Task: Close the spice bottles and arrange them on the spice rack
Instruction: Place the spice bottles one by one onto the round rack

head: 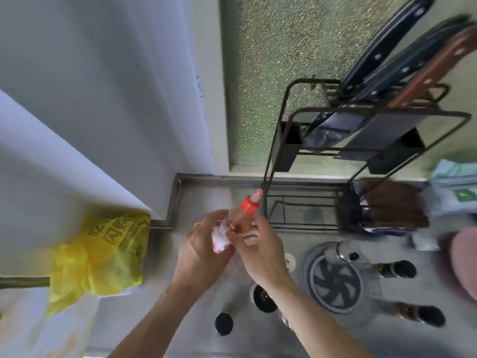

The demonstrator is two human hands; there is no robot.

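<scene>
Head view is filled mostly by a steel desk (201, 200) against a pale wall, on which a dark wire spice rack (304, 202) stands with knives slotted in its upper tier and its lower shelf apparently bare. A yellow bag (103, 254) hangs at the left. Several dark-capped bottles (223, 323) are seen on the desk below the arms; whether each is closed cannot be told through the blur.

Held above the desk, just left of the rack, is a squeeze bottle (238, 215) with an orange cap (249, 204) and pink tip. The left hand (201, 250) is wrapped around its lower, labelled body; the right hand (260, 250) is pinched on it just below the cap.

For a sound closure, the body should be kept steady by the left grip while the cap is twisted snug by the right fingers. Both forearms converge from below, wrists bent inward.
</scene>
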